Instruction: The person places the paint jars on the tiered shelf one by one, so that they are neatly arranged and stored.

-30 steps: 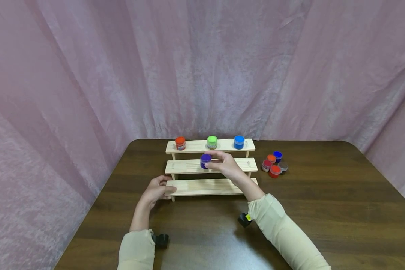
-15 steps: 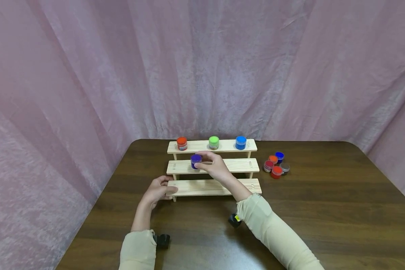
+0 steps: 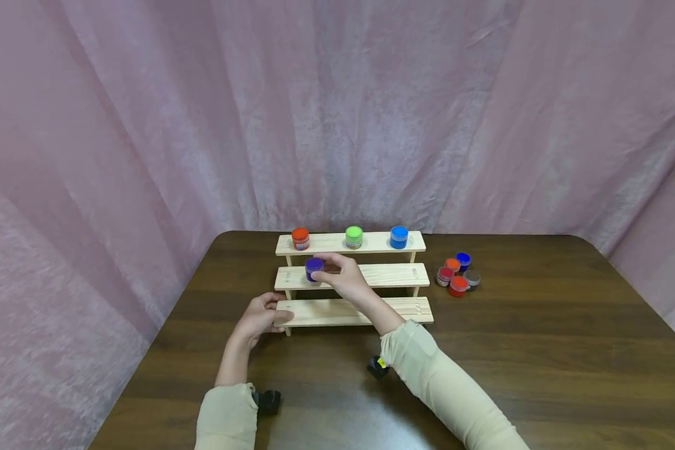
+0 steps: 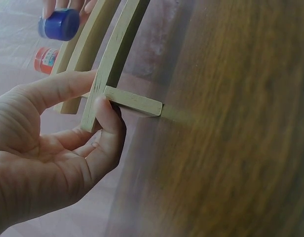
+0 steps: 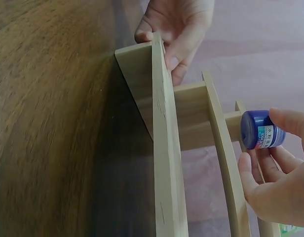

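Observation:
My right hand pinches a small purple paint jar between thumb and fingers, close over the left part of the middle board of a three-step wooden rack. In the right wrist view the same jar shows a white printed label, with a gap between it and the nearest board edge. My left hand grips the left end of the rack's lowest board. The left wrist view has its thumb and fingers around that board end, beside the short leg.
On the top board stand a red jar, a green jar and a blue jar. Right of the rack, several more jars cluster on the brown table. A pink curtain hangs behind the table.
My right hand has carried the purple paint jar leftward along the middle board, from near its centre to its left part. The left hand keeps its grip on the lowest board.

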Demonstrator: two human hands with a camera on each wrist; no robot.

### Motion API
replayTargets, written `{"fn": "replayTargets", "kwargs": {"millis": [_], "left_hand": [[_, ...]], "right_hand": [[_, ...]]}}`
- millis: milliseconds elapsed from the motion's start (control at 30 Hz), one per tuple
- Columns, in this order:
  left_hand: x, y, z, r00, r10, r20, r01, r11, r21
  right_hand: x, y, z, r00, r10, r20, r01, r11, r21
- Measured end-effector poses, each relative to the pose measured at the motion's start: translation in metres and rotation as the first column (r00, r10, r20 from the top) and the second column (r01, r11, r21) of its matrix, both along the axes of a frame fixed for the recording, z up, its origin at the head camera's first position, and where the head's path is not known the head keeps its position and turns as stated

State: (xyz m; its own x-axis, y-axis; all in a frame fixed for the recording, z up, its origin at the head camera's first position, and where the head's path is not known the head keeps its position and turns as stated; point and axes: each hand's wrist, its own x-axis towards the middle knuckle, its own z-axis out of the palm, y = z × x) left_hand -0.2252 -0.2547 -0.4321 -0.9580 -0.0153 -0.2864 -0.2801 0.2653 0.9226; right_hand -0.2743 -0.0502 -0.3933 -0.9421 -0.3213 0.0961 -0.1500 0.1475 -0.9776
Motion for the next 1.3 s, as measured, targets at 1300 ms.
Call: {"fn": "replayTargets", "kwargs": {"millis": [1300], "left_hand": [[0.001, -0.002, 0.001, 1.0, -0.008, -0.005, 0.008, 1.0, 0.015]], "right_hand": [[-0.001, -0.03, -0.007, 0.998, -0.018, -0.063, 0.025, 0.993, 0.113]]}}
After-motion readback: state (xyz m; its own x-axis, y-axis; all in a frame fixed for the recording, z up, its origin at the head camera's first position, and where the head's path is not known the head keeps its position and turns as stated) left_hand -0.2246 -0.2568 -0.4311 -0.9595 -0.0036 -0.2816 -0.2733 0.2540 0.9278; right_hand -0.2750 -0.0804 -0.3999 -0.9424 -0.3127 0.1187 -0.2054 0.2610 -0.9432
